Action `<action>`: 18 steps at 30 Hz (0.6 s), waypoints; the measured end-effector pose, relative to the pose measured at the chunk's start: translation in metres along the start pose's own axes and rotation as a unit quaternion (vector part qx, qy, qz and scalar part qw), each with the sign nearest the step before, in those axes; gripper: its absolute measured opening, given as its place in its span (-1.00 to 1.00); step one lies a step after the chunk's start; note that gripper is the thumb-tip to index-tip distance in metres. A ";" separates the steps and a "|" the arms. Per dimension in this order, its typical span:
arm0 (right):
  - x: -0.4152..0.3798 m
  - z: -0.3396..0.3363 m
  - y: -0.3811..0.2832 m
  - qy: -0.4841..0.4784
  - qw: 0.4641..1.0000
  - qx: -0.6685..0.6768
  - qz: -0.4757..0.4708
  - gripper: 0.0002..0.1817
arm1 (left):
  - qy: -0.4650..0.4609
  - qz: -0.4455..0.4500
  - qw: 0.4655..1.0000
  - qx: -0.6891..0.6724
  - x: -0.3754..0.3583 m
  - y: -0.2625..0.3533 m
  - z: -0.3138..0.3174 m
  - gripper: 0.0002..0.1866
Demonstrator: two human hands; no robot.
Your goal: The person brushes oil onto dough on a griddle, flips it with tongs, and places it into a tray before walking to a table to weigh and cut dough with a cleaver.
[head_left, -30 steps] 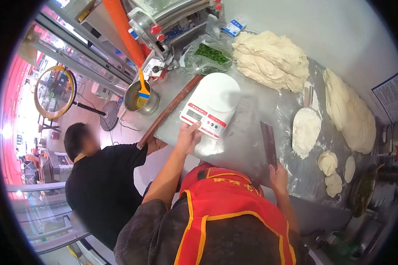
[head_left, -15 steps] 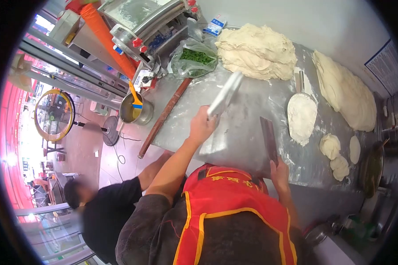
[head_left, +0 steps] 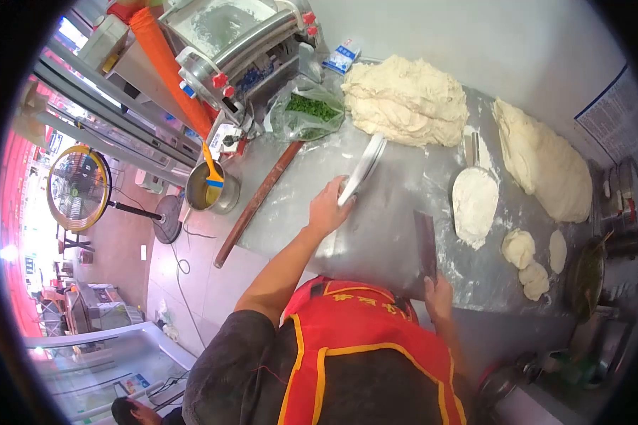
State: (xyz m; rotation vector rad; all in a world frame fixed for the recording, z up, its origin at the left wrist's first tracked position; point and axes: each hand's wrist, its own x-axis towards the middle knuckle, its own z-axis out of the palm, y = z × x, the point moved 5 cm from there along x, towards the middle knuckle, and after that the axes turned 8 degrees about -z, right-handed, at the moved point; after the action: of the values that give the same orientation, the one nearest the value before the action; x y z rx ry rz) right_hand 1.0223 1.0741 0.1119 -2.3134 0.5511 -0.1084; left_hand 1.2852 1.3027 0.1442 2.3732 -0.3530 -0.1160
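Note:
My left hand point(head_left: 327, 207) is closed round a white flat object point(head_left: 363, 168), blurred and held on edge over the metal table point(head_left: 290, 200). My right hand point(head_left: 438, 294) grips the end of a dark flat blade point(head_left: 425, 244) close to the table's front edge. Beyond them a large dough mass point(head_left: 407, 100) lies against the wall. A scoop of flour point(head_left: 475, 205) rests right of the blade. Farther right are a long dough mass point(head_left: 546, 159) and small dough pieces point(head_left: 519, 249).
A wooden rolling pin point(head_left: 259, 202) lies at the left, its end past the table edge. Near it are a metal pot point(head_left: 216, 190) with an orange brush, a bag of chopped greens point(head_left: 308, 112) and a roller machine point(head_left: 241, 42). A person point(head_left: 131, 411) is at the lower left.
The white object now stands more on edge, and my left hand is slightly lower in relation to the table. The person at the left has moved away toward the bottom edge. The view has shifted slightly.

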 end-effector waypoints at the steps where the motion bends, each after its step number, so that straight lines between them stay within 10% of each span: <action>1: 0.000 -0.001 -0.001 -0.002 1.000 0.001 0.003 -0.70 | 0.012 0.005 1.000 -0.012 0.002 -0.003 0.001 -0.58; 6: 0.002 -0.003 -0.004 0.008 1.000 0.017 0.007 -0.71 | -0.057 -0.140 0.978 -0.144 0.023 0.011 -0.012 -0.63; 11: -0.001 -0.007 -0.011 0.031 0.997 0.060 0.026 -0.71 | 0.129 0.170 0.977 -0.024 0.100 0.079 -0.044 -0.49; 18: -0.009 -0.014 -0.032 0.051 0.994 0.024 0.090 -0.71 | 0.184 0.276 0.898 0.288 0.223 0.126 0.051 -0.37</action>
State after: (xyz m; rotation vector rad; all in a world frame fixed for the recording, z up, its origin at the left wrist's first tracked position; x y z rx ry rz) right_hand 1.0221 1.0888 0.1443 -2.2092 0.7969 -0.1524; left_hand 1.4619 1.1178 0.1955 2.6719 -0.9605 0.7947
